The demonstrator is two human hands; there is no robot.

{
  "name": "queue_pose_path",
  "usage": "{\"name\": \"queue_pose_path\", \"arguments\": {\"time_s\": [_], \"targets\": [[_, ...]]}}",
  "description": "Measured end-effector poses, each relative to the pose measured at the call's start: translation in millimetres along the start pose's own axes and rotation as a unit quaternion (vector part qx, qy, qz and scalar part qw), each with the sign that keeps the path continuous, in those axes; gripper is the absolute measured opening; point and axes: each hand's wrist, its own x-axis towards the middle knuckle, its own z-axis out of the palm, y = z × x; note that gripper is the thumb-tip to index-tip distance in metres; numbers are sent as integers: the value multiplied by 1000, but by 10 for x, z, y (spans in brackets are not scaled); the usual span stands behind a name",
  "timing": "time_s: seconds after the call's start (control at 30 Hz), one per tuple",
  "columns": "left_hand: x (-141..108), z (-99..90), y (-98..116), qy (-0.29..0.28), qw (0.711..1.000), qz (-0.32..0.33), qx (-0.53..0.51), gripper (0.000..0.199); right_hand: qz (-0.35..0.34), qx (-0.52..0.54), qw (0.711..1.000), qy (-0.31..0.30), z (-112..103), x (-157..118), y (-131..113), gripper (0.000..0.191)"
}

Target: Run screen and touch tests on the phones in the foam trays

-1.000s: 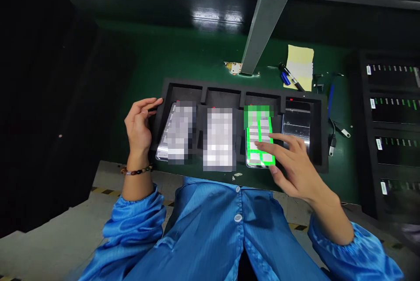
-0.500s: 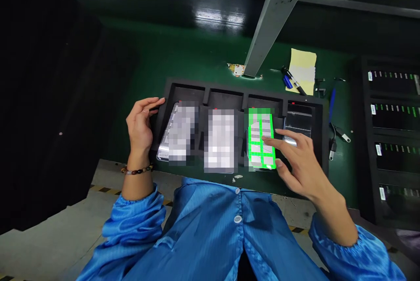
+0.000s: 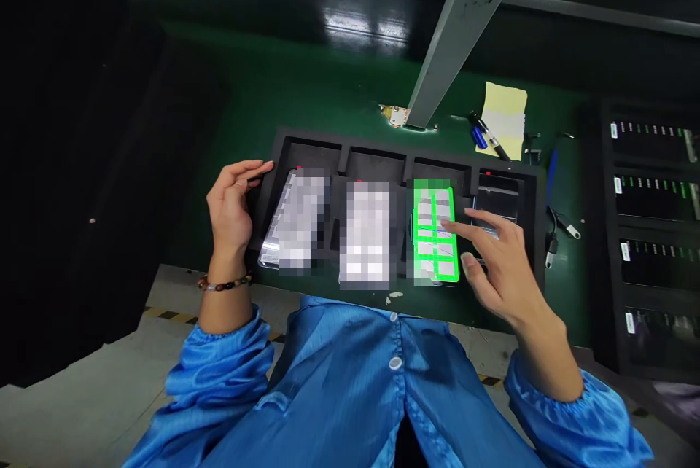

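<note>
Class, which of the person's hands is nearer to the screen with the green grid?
The right. The right hand has a fingertip at the green-grid screen; the left hand is at the left end of the tray, beyond two other devices.

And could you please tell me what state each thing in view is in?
Left hand, open, at the tray's edge
Right hand, open, fingertip at the green screen
Tray, holding four phones
Leftmost phone, slanted, screen pixelated
Second phone, screen pixelated
Third phone, lit green with pale blocks
Rightmost phone, screen dark
Yellow paper, unfolded
Pen, lying across the paper's edge
</note>
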Motion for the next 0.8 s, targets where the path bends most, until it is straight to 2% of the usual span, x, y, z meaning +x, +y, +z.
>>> {"name": "queue_pose_path", "arguments": {"time_s": [0.17, 0.4, 0.5, 0.67, 0.8], "targets": [[4, -4, -17, 0, 1000, 5, -4, 32, -34, 38, 999, -6, 194, 268, -138, 46], [7, -23, -49, -8, 1000, 16, 3, 32, 41, 9, 999, 25, 5, -8, 102, 45], [10, -27, -51, -6, 1000, 12, 12, 32, 41, 14, 999, 30, 67, 126, 72, 45], [0, -16, -37, -5, 1000, 17, 10, 33, -2, 45, 999, 13, 234, 490, -95, 47], [-15, -11, -27, -7, 1000, 24, 7, 32, 26, 14, 999, 37, 143, 397, 36, 42]]}}
